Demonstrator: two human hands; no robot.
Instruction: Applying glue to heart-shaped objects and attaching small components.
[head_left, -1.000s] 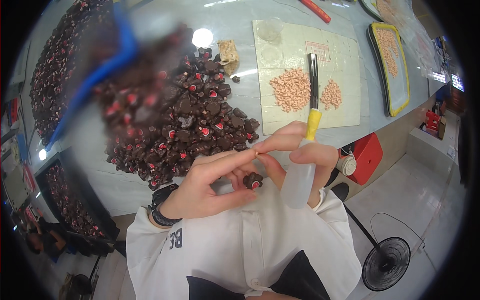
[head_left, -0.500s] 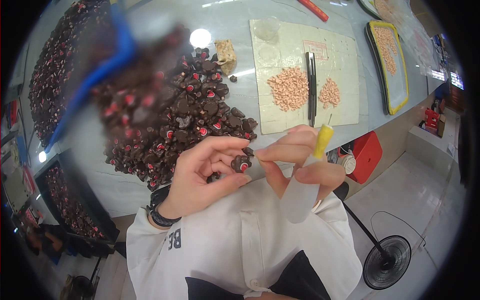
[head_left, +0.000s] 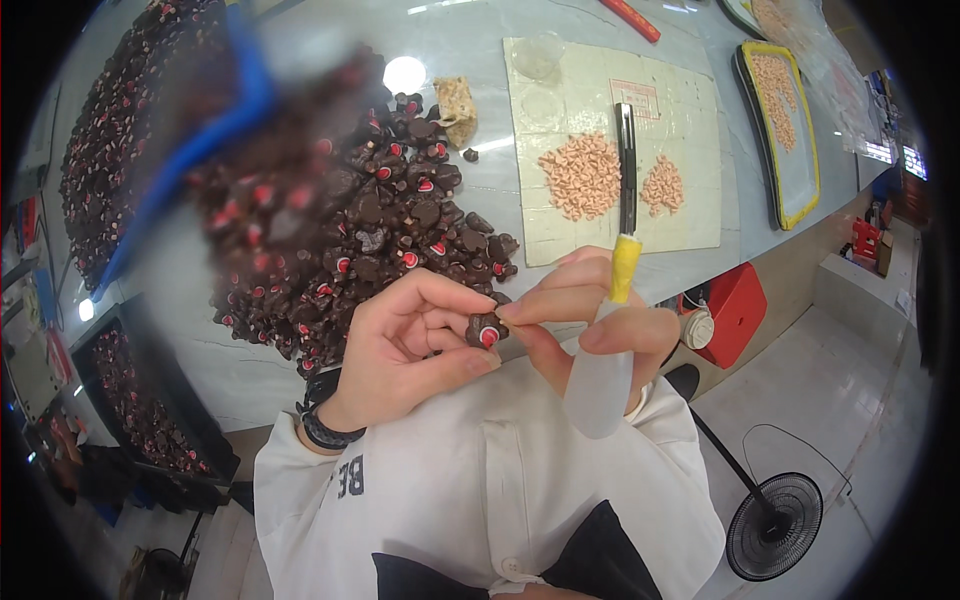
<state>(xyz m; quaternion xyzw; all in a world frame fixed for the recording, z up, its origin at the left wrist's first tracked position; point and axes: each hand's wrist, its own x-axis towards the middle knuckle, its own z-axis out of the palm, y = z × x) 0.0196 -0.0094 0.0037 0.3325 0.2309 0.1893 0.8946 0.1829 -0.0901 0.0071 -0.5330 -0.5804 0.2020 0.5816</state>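
Note:
My left hand (head_left: 405, 335) is closed, holding a small dark brown moulded piece (head_left: 486, 331) with a red-and-white patch between thumb and fingers. My right hand (head_left: 600, 315) is wrapped around a translucent squeeze bottle (head_left: 598, 385) with a yellow-wrapped nozzle (head_left: 625, 268) pointing up. The right thumb and index fingertips pinch together against the upper edge of the brown piece; whether something tiny sits between them cannot be made out. Just beyond my hands lies a big heap of similar brown pieces (head_left: 370, 240). Small peach-coloured parts (head_left: 582, 175) lie on a pale board (head_left: 690, 110).
A slim black tweezers-like tool (head_left: 627, 170) lies on the board between two piles. Far right is a yellow-rimmed tray (head_left: 815, 150) of peach parts. A blurred blue-rimmed container (head_left: 190, 160) blocks the upper left. A tan block (head_left: 455, 105) sits behind the heap. A fan (head_left: 775, 525) stands below right.
The brown piece has turned slightly, its red patch facing up more. The bottle has tilted more upright and shifted a little left in my right hand. Both hands stay together.

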